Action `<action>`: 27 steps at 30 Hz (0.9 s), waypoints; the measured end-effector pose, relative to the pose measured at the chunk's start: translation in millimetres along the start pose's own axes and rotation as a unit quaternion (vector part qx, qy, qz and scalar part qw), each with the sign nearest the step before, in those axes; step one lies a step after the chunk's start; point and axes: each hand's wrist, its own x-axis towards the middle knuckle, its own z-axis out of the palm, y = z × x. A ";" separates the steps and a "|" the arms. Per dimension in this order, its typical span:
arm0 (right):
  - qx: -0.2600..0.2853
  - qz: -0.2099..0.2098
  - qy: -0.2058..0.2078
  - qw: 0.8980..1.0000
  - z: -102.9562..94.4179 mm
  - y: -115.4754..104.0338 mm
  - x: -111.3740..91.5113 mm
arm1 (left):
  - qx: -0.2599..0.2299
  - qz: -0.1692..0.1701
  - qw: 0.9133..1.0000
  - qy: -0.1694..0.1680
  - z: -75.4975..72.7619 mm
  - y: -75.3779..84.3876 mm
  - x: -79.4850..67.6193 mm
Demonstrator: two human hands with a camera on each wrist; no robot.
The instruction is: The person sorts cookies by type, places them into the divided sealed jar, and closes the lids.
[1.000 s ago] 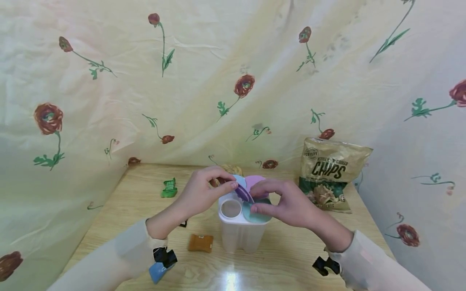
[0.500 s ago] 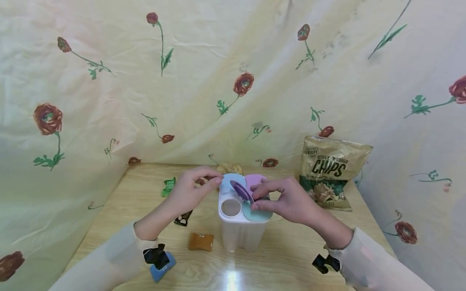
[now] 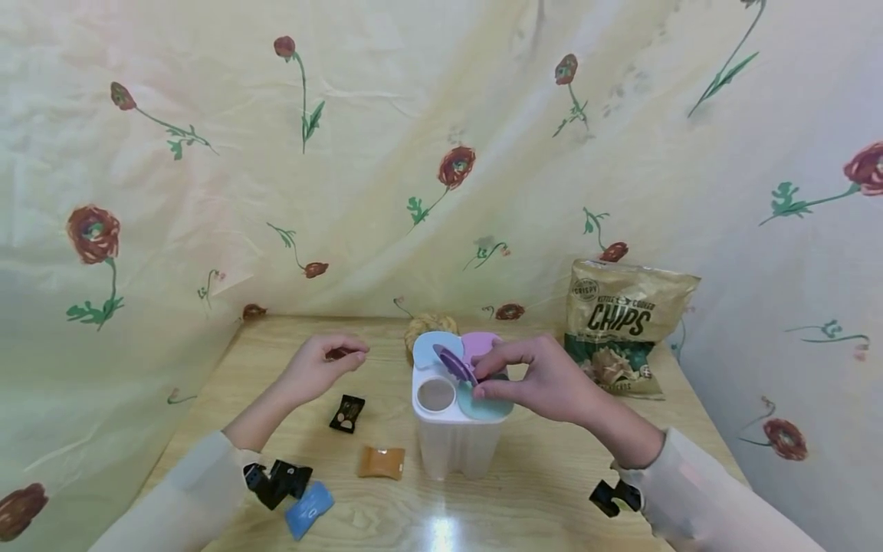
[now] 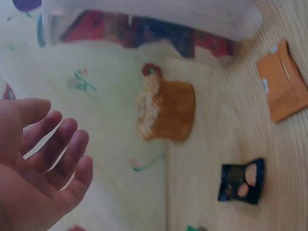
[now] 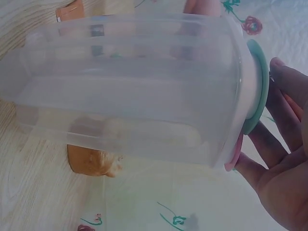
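Note:
A clear plastic container [image 3: 458,448] with a white top stands on the table. Its top carries a light blue lid [image 3: 436,349], a pink lid [image 3: 480,343] and a teal lid [image 3: 486,407]; the front left round opening [image 3: 436,395] is uncovered. My right hand [image 3: 541,379] pinches a purple lid [image 3: 452,362], tilted above the top. Left of the container, my left hand [image 3: 309,373] hovers with loosely bent fingers, holding nothing; the left wrist view shows its bare palm [image 4: 38,192]. Red and blue wrappers [image 4: 163,36] show through the container wall there.
Black [image 3: 347,414], orange [image 3: 382,462] and blue [image 3: 309,510] packets lie left of the container. Behind it is a round brown-and-cream object [image 3: 429,325]. A chips bag [image 3: 624,330] stands at the back right. A green packet edge [image 4: 195,228] peeks into the left wrist view.
My left hand has let go of the purple lid and moved left and away from the container, now covering the green packet. My right hand keeps the lid in nearly the same place.

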 end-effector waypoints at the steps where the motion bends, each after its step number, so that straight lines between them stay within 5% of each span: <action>1: 0.000 -0.001 0.000 1.000 -0.2 0.7 0.0 | 0.003 -0.009 1.000 -0.011 -2.4 -6.4 -0.1; 11: 0.006 0.003 -0.002 1.000 0.3 2.1 -0.9 | -0.006 -0.120 0.989 -0.082 -11.9 -63.9 -6.1; 19: -0.002 0.007 0.003 1.000 3.3 1.4 -4.0 | 0.004 -0.126 0.987 -0.095 -2.1 -103.0 -13.9; 27: -0.018 0.001 0.003 1.000 4.2 1.3 -4.8 | -0.025 -0.146 0.984 -0.097 9.5 -122.0 -20.2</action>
